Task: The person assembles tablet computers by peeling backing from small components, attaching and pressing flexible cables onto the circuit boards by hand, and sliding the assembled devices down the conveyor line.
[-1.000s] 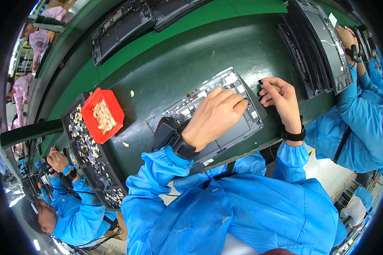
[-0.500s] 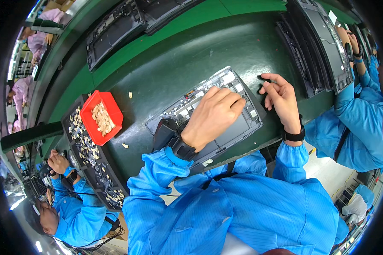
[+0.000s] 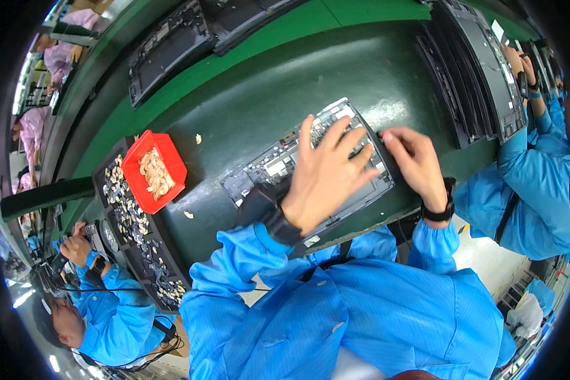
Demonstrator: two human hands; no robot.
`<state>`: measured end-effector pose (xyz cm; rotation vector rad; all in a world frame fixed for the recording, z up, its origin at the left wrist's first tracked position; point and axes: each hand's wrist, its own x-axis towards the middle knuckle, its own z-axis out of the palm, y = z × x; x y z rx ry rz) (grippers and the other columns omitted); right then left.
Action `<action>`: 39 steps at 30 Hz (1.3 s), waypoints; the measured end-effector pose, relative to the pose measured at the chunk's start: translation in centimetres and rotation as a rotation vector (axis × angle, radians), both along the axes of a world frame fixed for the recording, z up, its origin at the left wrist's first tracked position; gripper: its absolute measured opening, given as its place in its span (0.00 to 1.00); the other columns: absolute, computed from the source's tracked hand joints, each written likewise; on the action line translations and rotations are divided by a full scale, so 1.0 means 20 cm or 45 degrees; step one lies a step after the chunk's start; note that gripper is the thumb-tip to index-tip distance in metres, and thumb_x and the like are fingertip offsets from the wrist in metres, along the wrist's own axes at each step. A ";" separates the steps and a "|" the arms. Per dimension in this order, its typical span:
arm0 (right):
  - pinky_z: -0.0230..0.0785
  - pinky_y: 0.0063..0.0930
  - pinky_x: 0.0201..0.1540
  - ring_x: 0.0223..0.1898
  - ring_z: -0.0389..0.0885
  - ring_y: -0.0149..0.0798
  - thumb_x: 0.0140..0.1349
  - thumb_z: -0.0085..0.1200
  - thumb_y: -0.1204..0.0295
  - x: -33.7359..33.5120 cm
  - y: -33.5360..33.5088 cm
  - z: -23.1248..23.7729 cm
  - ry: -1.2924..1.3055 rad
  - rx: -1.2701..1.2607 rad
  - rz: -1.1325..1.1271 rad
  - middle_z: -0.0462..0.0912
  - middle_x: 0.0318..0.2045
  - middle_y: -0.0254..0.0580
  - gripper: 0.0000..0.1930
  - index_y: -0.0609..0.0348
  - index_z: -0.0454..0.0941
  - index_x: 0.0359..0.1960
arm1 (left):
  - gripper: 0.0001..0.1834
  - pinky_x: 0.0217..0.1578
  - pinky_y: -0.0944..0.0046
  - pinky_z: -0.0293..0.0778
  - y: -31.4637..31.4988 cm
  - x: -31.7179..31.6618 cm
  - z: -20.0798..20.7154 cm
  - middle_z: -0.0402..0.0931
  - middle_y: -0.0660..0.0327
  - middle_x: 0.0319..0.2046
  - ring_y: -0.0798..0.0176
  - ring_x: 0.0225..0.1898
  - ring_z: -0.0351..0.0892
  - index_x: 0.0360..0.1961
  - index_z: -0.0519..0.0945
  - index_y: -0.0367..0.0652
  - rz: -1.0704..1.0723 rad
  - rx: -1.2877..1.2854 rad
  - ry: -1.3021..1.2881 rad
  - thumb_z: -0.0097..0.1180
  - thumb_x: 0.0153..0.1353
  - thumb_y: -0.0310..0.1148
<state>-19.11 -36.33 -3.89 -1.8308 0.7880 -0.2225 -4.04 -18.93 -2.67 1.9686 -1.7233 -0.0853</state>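
Observation:
An opened laptop chassis (image 3: 278, 152) with exposed circuit boards lies at a slant on the dark green bench in front of me. My left hand (image 3: 328, 170) is over its middle, fingers spread and nothing held in them, hiding part of the boards. At the right edge of the chassis is my right hand (image 3: 418, 163). Its thumb and forefinger are bent together close to the chassis corner; whatever they may pinch is too small to make out.
A red bin (image 3: 178, 170) of small pale pieces stands to the left, on a black tray (image 3: 166, 266) of more pieces. Laptop parts (image 3: 475, 69) stand stacked at the right, and others (image 3: 171, 54) lie at the far left. Co-workers (image 3: 519, 190) sit on both sides.
My left hand has opened from a curled grip and spread its fingers. The right hand has come left against the edge of the chassis, its fingers drawing together.

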 end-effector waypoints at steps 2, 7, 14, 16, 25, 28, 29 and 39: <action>0.76 0.40 0.41 0.37 0.84 0.50 0.69 0.65 0.64 0.01 0.09 0.06 0.126 -0.431 0.088 0.84 0.37 0.51 0.17 0.62 0.84 0.53 | 0.49 0.78 0.33 0.49 0.06 -0.13 0.00 0.67 0.45 0.75 0.41 0.80 0.56 0.68 0.77 0.34 0.073 0.242 -0.055 0.63 0.60 0.67; 0.71 0.46 0.51 0.46 0.78 0.58 0.72 0.60 0.65 0.03 0.25 0.02 0.065 -0.764 0.006 0.81 0.42 0.56 0.16 0.67 0.78 0.49 | 0.51 0.79 0.43 0.55 0.13 -0.30 -0.08 0.58 0.30 0.76 0.34 0.80 0.55 0.72 0.66 0.22 0.117 0.278 -0.216 0.69 0.59 0.51; 0.71 0.32 0.35 0.33 0.81 0.35 0.75 0.61 0.63 0.05 0.22 0.05 0.047 -0.009 -0.001 0.84 0.32 0.43 0.14 0.63 0.77 0.47 | 0.35 0.77 0.43 0.60 0.19 -0.27 -0.02 0.69 0.31 0.70 0.34 0.75 0.66 0.71 0.70 0.25 0.125 0.118 -0.183 0.55 0.66 0.37; 0.67 0.23 0.32 0.32 0.77 0.22 0.74 0.63 0.66 0.10 0.23 0.08 -0.225 0.485 -0.187 0.84 0.31 0.33 0.16 0.63 0.79 0.56 | 0.42 0.76 0.42 0.60 0.20 -0.24 0.02 0.68 0.33 0.71 0.37 0.76 0.65 0.74 0.67 0.28 0.085 0.063 0.066 0.65 0.63 0.39; 0.59 0.18 0.32 0.32 0.70 0.19 0.74 0.63 0.66 0.43 -0.37 0.57 -0.494 -0.534 -0.044 0.82 0.33 0.25 0.23 0.66 0.79 0.66 | 0.35 0.76 0.30 0.51 0.36 0.01 0.07 0.75 0.52 0.69 0.44 0.77 0.66 0.70 0.76 0.43 0.229 -0.374 0.394 0.71 0.62 0.37; 0.74 0.24 0.44 0.41 0.83 0.29 0.76 0.59 0.65 0.70 -0.70 0.73 -0.522 -0.843 -0.095 0.89 0.41 0.42 0.24 0.69 0.78 0.67 | 0.36 0.76 0.29 0.50 0.39 0.03 -0.07 0.74 0.50 0.69 0.44 0.77 0.65 0.72 0.74 0.42 0.224 -0.259 0.419 0.70 0.63 0.38; 0.76 0.29 0.55 0.50 0.87 0.38 0.75 0.58 0.64 0.78 -0.87 0.79 -0.423 -0.933 -0.113 0.90 0.50 0.55 0.25 0.70 0.77 0.67 | 0.37 0.77 0.28 0.50 0.39 0.02 -0.08 0.74 0.50 0.69 0.44 0.78 0.64 0.73 0.72 0.42 0.215 -0.187 0.452 0.70 0.64 0.39; 0.73 0.53 0.59 0.55 0.83 0.63 0.75 0.49 0.58 1.33 -2.44 0.72 0.421 -1.840 0.265 0.85 0.56 0.60 0.20 0.63 0.82 0.53 | 0.37 0.78 0.28 0.45 0.34 -0.07 -0.14 0.62 0.52 0.77 0.49 0.82 0.52 0.73 0.72 0.42 0.043 0.024 0.377 0.67 0.66 0.43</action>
